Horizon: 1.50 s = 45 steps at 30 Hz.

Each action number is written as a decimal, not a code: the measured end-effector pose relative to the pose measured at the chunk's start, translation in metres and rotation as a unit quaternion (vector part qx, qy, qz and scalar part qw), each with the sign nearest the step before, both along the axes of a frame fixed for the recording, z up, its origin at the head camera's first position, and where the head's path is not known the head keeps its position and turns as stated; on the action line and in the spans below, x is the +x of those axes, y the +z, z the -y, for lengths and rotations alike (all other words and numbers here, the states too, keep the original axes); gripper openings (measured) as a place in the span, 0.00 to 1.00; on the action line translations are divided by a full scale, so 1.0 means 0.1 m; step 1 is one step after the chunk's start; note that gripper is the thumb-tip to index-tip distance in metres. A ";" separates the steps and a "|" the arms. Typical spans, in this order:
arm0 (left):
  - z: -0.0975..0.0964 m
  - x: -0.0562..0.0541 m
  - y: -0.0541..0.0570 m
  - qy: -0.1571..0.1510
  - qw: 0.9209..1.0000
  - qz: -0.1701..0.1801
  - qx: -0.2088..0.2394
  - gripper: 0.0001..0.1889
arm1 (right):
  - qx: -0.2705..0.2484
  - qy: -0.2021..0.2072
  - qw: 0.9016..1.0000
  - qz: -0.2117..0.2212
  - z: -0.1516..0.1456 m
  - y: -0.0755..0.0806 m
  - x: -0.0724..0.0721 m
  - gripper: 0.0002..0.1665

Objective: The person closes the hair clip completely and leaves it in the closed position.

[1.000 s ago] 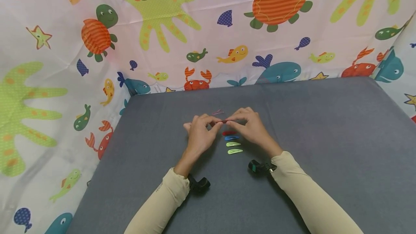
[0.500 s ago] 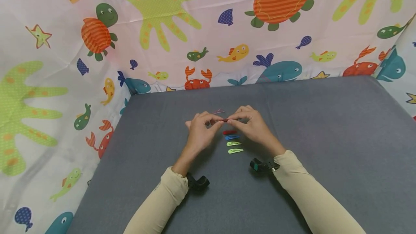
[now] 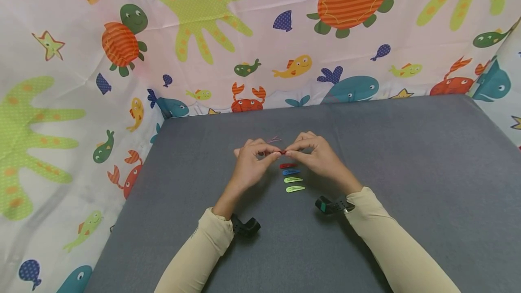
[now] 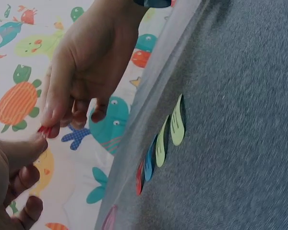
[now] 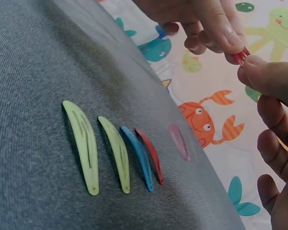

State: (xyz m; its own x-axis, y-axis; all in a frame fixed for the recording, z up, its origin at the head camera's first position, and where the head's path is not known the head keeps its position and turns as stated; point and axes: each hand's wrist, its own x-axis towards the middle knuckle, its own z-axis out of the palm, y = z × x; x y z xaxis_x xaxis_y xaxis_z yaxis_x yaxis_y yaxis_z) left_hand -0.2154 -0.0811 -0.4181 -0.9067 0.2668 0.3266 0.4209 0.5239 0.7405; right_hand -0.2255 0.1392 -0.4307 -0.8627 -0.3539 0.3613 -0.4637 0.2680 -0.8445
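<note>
A small red hair clip (image 3: 282, 152) is held between both hands above the table. My left hand (image 3: 251, 163) pinches one end with thumb and index finger. At the other end, the thumb and index finger of my right hand (image 3: 318, 155) pinch it too. The fingertips cover most of this clip; in the right wrist view only a short red piece (image 5: 241, 56) shows. Below the hands lie a red hair clip (image 5: 151, 154), a blue hair clip (image 5: 138, 155) and two light green hair clips (image 5: 81, 143), side by side in a row.
A pink hair clip (image 3: 274, 139) lies beyond the hands, at the far end of the row. Grey cloth (image 3: 407, 171) covers the table. A sea-animal printed curtain (image 3: 260, 26) hangs along the back and sides.
Both hands stay almost in place, still pinching the red hair clip. Slightly more of it shows between the fingertips, and the wrists have drifted a little apart. The clips on the table have not moved.
</note>
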 end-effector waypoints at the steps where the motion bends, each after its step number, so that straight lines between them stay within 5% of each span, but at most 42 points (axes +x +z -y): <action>1: 0.01 0.00 0.00 -0.007 1.000 -0.002 0.006 0.05 | 0.000 0.004 1.000 0.000 0.00 0.01 0.00 0.06; 10: 0.05 -0.03 0.00 -0.043 0.999 -0.014 0.027 0.03 | -0.010 0.029 0.999 -0.009 -0.03 0.07 0.01 0.06; 45: 0.08 -0.04 0.02 -0.072 0.997 -0.002 0.021 0.04 | -0.011 0.056 0.998 -0.012 -0.04 0.10 0.01 0.06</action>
